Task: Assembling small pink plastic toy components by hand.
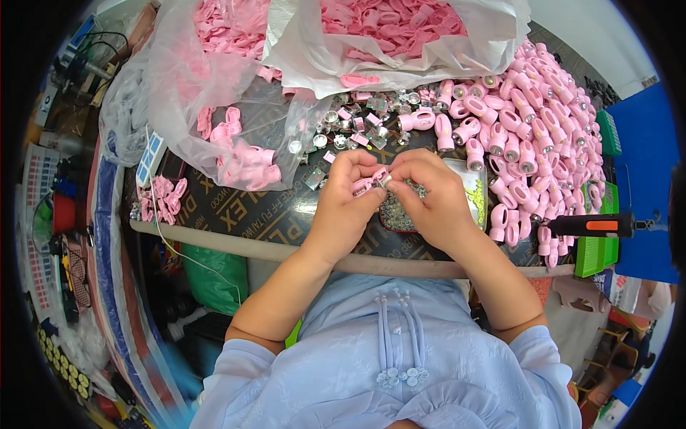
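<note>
Though small, pink piece (362, 186) — aslant rightward.

The head camera is looking steeply down past the blouse (343, 350), facing forward across the table (279, 222). The blouse is lying nearest the lens; left hand (344, 196) and right hand (437, 196) are showing farther off, beyond the table's near edge, which is bowing in the fisheye view.

The held piece (362, 186) is pink, the tabletop (268, 218) gold-lettered black.
</note>
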`<state>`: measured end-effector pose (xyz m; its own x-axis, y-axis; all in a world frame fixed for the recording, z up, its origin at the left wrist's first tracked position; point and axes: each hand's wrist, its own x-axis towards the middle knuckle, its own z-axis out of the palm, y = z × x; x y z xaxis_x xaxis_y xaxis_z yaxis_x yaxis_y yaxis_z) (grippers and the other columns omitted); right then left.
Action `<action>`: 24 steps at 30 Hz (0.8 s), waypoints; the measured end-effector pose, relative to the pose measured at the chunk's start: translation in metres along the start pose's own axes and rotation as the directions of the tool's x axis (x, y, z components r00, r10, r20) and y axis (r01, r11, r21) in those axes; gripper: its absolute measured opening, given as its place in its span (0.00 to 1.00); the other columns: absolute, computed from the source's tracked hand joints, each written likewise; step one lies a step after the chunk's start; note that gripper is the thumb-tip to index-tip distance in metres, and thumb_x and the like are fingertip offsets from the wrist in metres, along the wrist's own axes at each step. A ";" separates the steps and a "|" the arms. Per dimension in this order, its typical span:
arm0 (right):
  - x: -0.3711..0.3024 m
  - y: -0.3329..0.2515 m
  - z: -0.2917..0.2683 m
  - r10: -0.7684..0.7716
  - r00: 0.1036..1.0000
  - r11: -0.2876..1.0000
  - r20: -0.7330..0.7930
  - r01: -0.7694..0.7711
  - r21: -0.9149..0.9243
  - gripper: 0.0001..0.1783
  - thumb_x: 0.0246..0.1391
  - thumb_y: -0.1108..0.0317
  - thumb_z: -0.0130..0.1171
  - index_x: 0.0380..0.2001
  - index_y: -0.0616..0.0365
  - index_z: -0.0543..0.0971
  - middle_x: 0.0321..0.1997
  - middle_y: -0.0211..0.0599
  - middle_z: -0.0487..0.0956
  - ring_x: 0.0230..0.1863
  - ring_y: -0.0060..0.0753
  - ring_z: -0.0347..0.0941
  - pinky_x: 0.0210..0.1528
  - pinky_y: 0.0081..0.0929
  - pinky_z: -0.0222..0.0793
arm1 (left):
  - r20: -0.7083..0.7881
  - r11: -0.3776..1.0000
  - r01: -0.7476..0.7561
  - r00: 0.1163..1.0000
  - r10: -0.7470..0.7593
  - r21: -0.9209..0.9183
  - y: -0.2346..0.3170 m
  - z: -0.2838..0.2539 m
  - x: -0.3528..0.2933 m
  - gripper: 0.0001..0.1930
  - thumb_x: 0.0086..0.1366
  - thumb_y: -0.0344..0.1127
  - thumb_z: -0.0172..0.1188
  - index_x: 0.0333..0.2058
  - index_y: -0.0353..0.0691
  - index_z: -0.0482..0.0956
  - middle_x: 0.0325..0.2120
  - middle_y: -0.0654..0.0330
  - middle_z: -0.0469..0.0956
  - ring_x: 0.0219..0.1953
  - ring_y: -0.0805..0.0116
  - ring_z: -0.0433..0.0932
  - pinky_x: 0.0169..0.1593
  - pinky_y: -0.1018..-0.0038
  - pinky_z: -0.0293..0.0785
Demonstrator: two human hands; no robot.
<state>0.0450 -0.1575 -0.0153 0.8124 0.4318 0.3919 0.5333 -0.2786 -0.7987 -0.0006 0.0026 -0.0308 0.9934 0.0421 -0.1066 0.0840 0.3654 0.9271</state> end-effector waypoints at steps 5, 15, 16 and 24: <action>-0.002 0.002 0.005 -0.010 0.999 0.997 -0.037 0.008 -0.074 0.06 0.49 0.79 0.64 0.31 0.65 0.77 0.36 0.46 0.78 0.38 0.50 0.76 0.40 0.37 0.73 | 0.056 0.988 0.052 0.997 -0.061 0.143 -0.005 -0.007 0.001 0.16 0.63 0.23 0.58 0.49 0.36 0.70 0.42 0.61 0.75 0.46 0.74 0.74 0.51 0.76 0.71; -0.007 0.002 0.004 0.324 0.943 0.933 0.073 -0.331 0.139 0.06 0.51 0.78 0.64 0.34 0.66 0.81 0.36 0.41 0.79 0.35 0.37 0.78 0.36 0.29 0.74 | 0.132 0.962 0.059 0.987 -0.097 0.267 -0.004 -0.017 0.008 0.13 0.63 0.26 0.63 0.46 0.35 0.73 0.37 0.62 0.78 0.37 0.76 0.76 0.42 0.78 0.74; -0.006 0.008 -0.002 0.337 0.931 0.915 0.142 -0.359 0.181 0.07 0.53 0.76 0.64 0.35 0.66 0.83 0.37 0.38 0.79 0.36 0.28 0.77 0.38 0.24 0.73 | 0.160 0.981 0.119 0.977 -0.143 0.152 -0.006 -0.020 0.010 0.13 0.64 0.26 0.64 0.45 0.35 0.73 0.35 0.63 0.78 0.34 0.78 0.76 0.39 0.81 0.75; 0.008 0.025 -0.060 0.449 0.835 0.845 0.318 -0.512 0.152 0.11 0.59 0.72 0.60 0.44 0.65 0.82 0.35 0.32 0.81 0.37 0.23 0.75 0.41 0.23 0.73 | 0.153 0.986 0.146 0.975 -0.158 0.086 -0.005 -0.029 0.014 0.13 0.63 0.26 0.63 0.46 0.36 0.74 0.35 0.63 0.79 0.33 0.79 0.76 0.35 0.82 0.72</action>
<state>0.0789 -0.2119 -0.0046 0.8431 0.5079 -0.1766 -0.0013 -0.3266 -0.9452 0.0105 0.0286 -0.0478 0.9677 -0.1592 -0.1955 0.2348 0.2865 0.9289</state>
